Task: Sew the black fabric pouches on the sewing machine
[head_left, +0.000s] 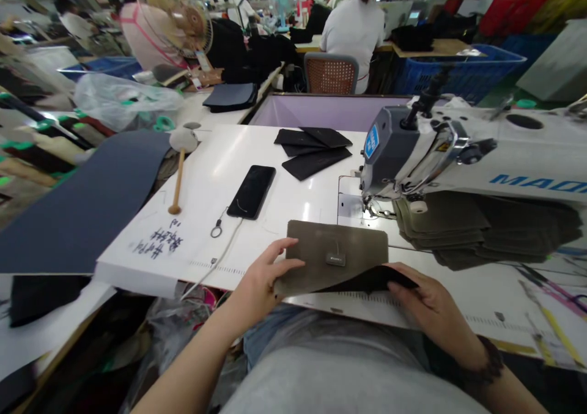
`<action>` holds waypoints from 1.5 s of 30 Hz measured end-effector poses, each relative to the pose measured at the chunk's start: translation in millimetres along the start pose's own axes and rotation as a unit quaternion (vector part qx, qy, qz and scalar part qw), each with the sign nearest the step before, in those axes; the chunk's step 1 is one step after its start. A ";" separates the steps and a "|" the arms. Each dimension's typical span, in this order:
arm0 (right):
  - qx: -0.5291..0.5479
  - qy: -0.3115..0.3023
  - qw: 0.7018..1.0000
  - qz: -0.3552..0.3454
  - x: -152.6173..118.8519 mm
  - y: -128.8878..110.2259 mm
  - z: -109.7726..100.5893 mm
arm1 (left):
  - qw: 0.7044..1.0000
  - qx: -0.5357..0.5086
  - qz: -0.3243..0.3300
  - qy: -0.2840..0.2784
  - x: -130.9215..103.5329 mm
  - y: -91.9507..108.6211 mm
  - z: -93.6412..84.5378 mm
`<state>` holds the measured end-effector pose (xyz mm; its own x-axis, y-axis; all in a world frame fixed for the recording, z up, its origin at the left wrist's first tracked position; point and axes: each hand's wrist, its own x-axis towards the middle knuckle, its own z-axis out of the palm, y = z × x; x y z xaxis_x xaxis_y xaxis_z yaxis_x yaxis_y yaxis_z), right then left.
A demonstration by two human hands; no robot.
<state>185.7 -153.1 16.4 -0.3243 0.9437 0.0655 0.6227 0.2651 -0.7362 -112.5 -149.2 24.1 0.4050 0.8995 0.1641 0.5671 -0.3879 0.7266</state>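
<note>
An olive fabric panel (316,243) with a small dark label (335,259) lies in front of me at the table's near edge. My left hand (262,279) holds the panel's left end, thumb on top and some fingers hidden. At the lower right, my right hand (428,310) pinches a black fabric layer (367,279), which lifts and curls along the panel's near edge. Whether that black layer is the panel's underside or a separate piece, I cannot tell. Just beyond the panel stands the sewing machine (389,151), its needle area above the metal plate.
Stacked olive panels (481,224) lie under the machine arm. Black fabric pieces (314,148), a phone (252,192) with a cable and a wooden-handled mallet (180,169) rest on the white table (220,151). Pink-handled scissors (559,292) lie right. People work at the back.
</note>
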 end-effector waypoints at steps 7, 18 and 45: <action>-0.077 0.092 0.991 0.065 17.1 3.3 2.0 | 0.983 -0.015 -0.173 0.062 41.8 -13.2 14.9; -0.150 0.106 0.982 -0.051 16.0 7.1 14.8 | 0.988 0.062 -0.112 0.086 37.6 -18.2 19.9; -0.254 0.091 0.960 -0.074 28.4 12.4 12.4 | 0.984 0.111 -0.136 0.027 44.6 -16.6 14.8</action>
<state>175.4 -125.5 0.7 -0.3340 0.8952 0.2950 0.8620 0.4167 -0.2887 -93.3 -105.7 9.4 0.1822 0.9830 0.0235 0.7937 -0.1612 0.5866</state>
